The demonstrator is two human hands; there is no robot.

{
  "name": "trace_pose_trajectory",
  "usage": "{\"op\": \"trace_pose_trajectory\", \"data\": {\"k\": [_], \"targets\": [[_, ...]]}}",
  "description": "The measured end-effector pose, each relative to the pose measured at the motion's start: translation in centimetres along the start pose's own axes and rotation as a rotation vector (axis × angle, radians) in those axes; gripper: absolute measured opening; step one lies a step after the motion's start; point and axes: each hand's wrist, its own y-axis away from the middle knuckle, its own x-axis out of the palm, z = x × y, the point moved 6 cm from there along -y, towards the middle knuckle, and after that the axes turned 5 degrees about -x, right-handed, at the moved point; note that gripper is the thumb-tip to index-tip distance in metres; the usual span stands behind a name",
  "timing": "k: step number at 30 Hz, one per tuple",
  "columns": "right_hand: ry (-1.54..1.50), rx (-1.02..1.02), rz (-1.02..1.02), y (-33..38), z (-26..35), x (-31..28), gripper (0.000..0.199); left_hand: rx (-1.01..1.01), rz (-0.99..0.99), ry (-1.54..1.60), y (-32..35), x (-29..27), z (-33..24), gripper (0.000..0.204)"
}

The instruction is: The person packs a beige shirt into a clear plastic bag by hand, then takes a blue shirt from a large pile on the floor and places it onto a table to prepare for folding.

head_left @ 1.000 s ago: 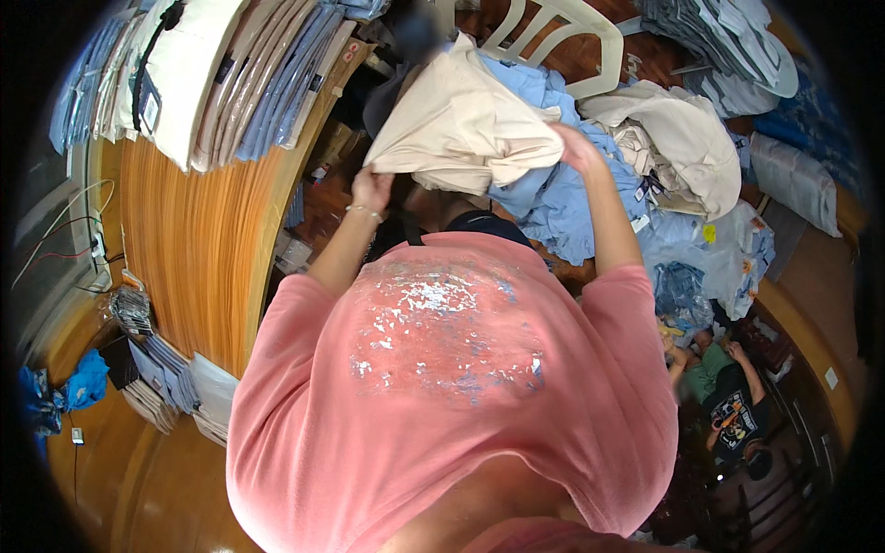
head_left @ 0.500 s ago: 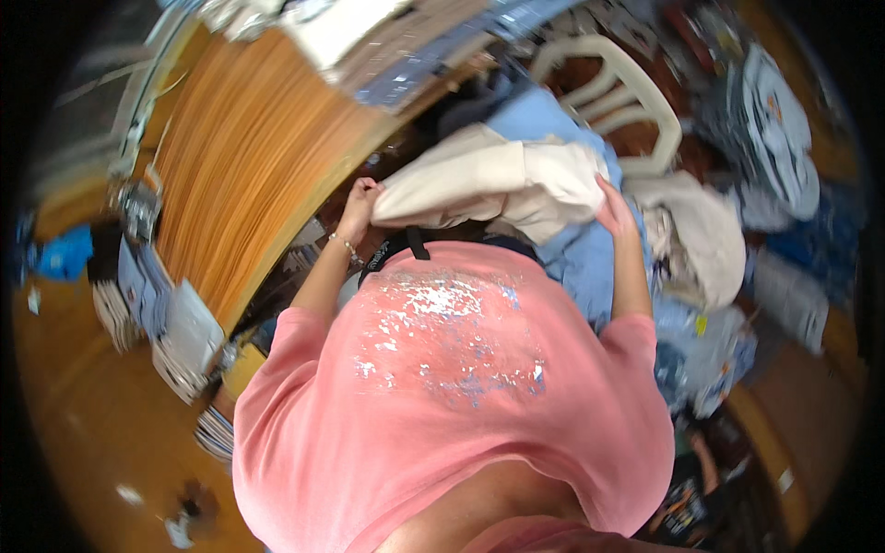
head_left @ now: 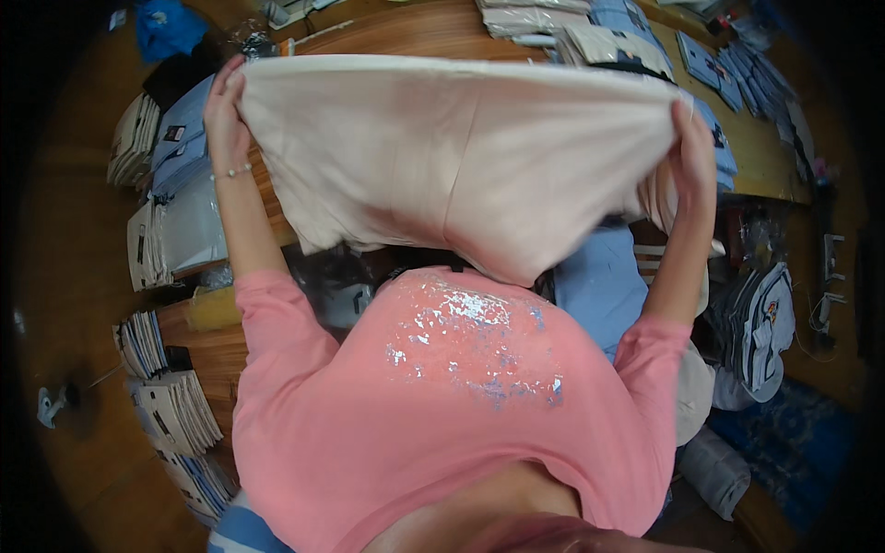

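Note:
A cream-coloured cloth garment (head_left: pixel 396 152) hangs stretched wide in front of my chest, raised over the wooden table. Its exact kind cannot be made out; a seam runs down its middle and the lower edge is loose. My left hand (head_left: pixel 226 115) is closed on its upper left corner. At the opposite upper corner, my right hand (head_left: pixel 693 152) grips the cloth, with more of its folds hanging beside the wrist. Light blue cloth (head_left: pixel 599 286) lies below the garment's right part, near my right forearm. The garment covers much of the tabletop.
Folded light blue garments (head_left: pixel 184 138) and cream ones (head_left: pixel 134 138) are stacked at the left. More cream stacks (head_left: pixel 180 410) sit nearer me on that side. Folded piles (head_left: pixel 613 46) stand on the table's far side. A bundle of pale garments (head_left: pixel 761 332) is at the right.
The cream garment was bunched low between my hands and is now raised and spread wide. Both hands have moved up and apart. The view has turned to face the table more squarely.

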Motion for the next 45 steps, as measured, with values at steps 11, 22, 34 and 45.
{"op": "trace_pose_trajectory", "data": {"k": [11,22,34,45], "targets": [[0.579,0.019,-0.003,-2.9,-11.0,10.0,0.039,-0.299,0.052,-0.213,4.7,-18.9,6.3,0.029],[1.008,-0.192,0.326,-10.5,-24.4,19.3,0.026,-0.138,0.359,-0.998,-7.3,-12.7,17.0,0.034],[0.940,-0.239,0.238,-12.2,-20.6,18.0,0.015,0.024,0.097,-1.396,-10.3,-11.2,12.4,0.026],[0.555,-0.044,0.358,-9.3,-9.1,16.1,0.009,0.054,0.557,-1.205,-14.6,7.0,28.3,0.045]]}}
